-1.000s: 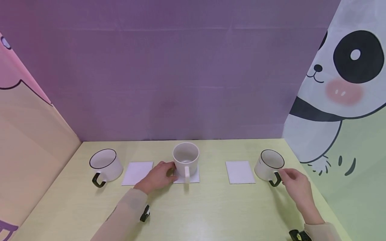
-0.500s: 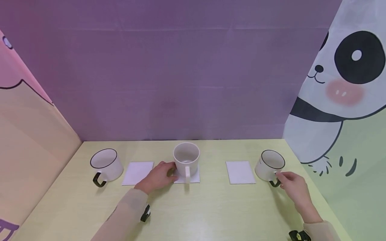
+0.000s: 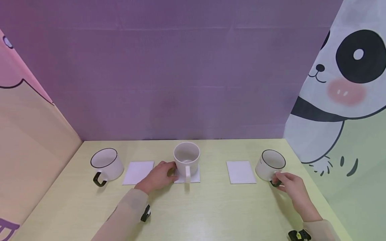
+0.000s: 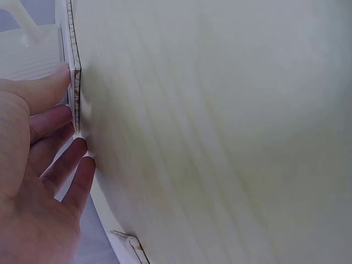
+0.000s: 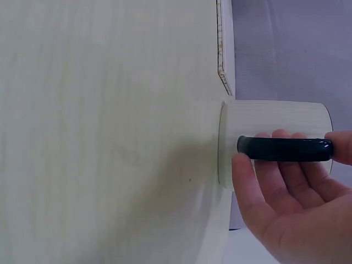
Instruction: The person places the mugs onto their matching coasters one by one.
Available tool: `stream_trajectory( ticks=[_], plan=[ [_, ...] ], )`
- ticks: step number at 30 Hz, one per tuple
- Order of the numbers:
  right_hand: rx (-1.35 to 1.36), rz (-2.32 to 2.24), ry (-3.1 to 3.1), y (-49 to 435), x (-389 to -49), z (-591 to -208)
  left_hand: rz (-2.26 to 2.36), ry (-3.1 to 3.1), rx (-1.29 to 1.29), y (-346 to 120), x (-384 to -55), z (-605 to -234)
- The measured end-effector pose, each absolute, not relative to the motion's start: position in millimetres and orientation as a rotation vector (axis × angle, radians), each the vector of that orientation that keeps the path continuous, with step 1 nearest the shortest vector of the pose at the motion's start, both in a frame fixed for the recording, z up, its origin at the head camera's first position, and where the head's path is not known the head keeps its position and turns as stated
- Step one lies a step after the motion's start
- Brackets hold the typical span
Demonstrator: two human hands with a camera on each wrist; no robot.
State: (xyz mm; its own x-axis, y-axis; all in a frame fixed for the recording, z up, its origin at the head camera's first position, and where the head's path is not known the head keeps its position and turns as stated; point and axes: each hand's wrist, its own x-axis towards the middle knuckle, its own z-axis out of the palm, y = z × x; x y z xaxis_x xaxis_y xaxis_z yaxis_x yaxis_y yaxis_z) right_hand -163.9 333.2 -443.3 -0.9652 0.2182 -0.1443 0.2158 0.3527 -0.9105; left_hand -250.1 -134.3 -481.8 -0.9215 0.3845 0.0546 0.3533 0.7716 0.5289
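My right hand (image 3: 291,187) grips the black handle of a white mug (image 3: 266,169) with a dark rim at the right. In the right wrist view, the thumb lies at the top end of the handle (image 5: 286,149), and several fingers show beyond it. My left hand (image 3: 159,176) rests with relaxed fingers at the left side of a square white coaster (image 3: 195,176). On that coaster stands an all-white mug (image 3: 182,167), its handle facing me. In the left wrist view, the thumb (image 4: 52,85) overlaps the coaster's edge, and the other fingertips reach close to the tabletop.
Another black-handled white mug (image 3: 109,169) stands tilted-looking at the left. Beside it lies a white coaster (image 3: 134,172), and a third coaster (image 3: 240,172) lies between the middle and right mugs. A purple backdrop (image 3: 181,73) closes the table's far edge (image 3: 241,140).
My right hand has moved slightly left and closed its fingers around the right mug's handle. My left hand and the mugs stay in place.
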Motion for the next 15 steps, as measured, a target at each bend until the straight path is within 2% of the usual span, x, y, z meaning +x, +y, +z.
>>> stream_trajectory(
  ticks=[6,15],
  plan=[
    [-0.354,1.886,-2.487,333.7,-163.7,-447.5,0.856,2.902,0.605,-133.9,-249.1,-480.3],
    [-0.311,1.856,-2.511,333.9,-164.9,-448.0,0.853,2.896,0.586,-134.8,-249.6,-481.4]
  ],
)
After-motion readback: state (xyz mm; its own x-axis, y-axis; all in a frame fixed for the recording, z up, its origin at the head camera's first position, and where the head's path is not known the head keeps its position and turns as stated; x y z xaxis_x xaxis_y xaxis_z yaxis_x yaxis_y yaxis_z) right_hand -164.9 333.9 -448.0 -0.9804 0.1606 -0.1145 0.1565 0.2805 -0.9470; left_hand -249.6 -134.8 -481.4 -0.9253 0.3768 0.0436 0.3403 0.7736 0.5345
